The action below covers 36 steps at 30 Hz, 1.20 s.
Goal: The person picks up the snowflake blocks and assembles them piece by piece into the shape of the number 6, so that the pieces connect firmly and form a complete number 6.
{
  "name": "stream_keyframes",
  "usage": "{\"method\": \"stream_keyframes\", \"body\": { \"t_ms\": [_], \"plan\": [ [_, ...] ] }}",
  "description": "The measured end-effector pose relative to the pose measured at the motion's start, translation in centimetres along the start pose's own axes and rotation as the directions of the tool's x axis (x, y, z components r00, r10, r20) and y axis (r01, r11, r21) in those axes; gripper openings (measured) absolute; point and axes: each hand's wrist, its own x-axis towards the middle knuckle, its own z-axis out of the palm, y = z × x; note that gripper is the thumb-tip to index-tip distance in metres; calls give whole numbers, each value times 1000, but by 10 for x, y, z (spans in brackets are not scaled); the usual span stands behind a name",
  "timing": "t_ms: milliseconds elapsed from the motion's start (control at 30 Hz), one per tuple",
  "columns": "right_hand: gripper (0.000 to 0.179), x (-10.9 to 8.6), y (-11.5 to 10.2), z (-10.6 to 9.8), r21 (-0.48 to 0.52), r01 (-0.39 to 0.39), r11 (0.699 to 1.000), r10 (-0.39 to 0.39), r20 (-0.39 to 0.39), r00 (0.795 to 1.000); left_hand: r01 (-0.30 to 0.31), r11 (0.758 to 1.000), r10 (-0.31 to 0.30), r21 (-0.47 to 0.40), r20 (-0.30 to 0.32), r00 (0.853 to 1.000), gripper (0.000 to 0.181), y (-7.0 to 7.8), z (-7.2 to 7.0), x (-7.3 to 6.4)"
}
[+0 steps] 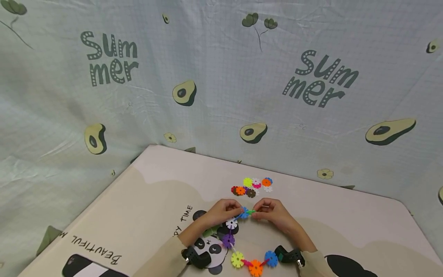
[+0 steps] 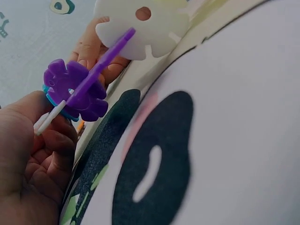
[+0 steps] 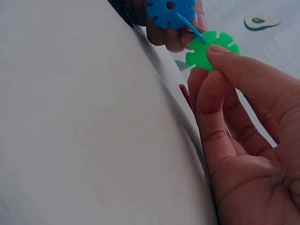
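Above the table my right hand [image 1: 271, 213] pinches a green notched plastic disc [image 3: 198, 57] between thumb and fingers. My left hand [image 1: 225, 211] grips a blue notched disc [image 3: 160, 13] at the near end of a chain of linked discs. In the right wrist view a thin blue piece, seen edge-on, joins the blue and green discs. Down from the left hand, the chain runs through a white disc [image 1: 231, 223], a purple disc [image 1: 228, 241] and a yellow disc [image 1: 237, 260]. It curves on to an orange disc [image 1: 255, 268] and another blue disc [image 1: 271, 259].
Loose discs in several colours, among them a yellow-green one [image 1: 247, 182] and a brown one [image 1: 251, 193], lie beyond the hands. The table [image 1: 166, 173] has printed pandas and lettering. Behind it hangs a curtain [image 1: 214, 57] printed with avocados.
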Motion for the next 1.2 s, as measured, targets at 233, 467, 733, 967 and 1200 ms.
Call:
{"method": "stream_keyframes", "body": {
  "t_ms": [233, 467, 733, 967, 1200],
  "plan": [
    [37, -1, 0, -1, 16, -20, 1000, 20, -3, 1000, 22, 999, -23, -28, -31, 999, 22, -1, 1, 0],
    [32, 1, -2, -3, -45, -11, 999, 9, -30, 999, 36, 999, -37, -30, -53, 998, 22, -1, -1, 0],
    [31, 3, -2, -7, -47, 10, 999, -12, -27, 1000, 36, 997, -39, -71, -48, 998, 23, -2, -1, 0],
    [25, 12, -9, -11, -203, 24, 979, -30, -29, 999, 31, 996, -35, -87, -41, 999, 22, -2, -2, 0],
    [22, 23, -11, -14, -271, -7, 963, -27, -122, 992, 25, 995, -29, -93, -37, 999, 22, -2, -3, -2]
  ]
}}
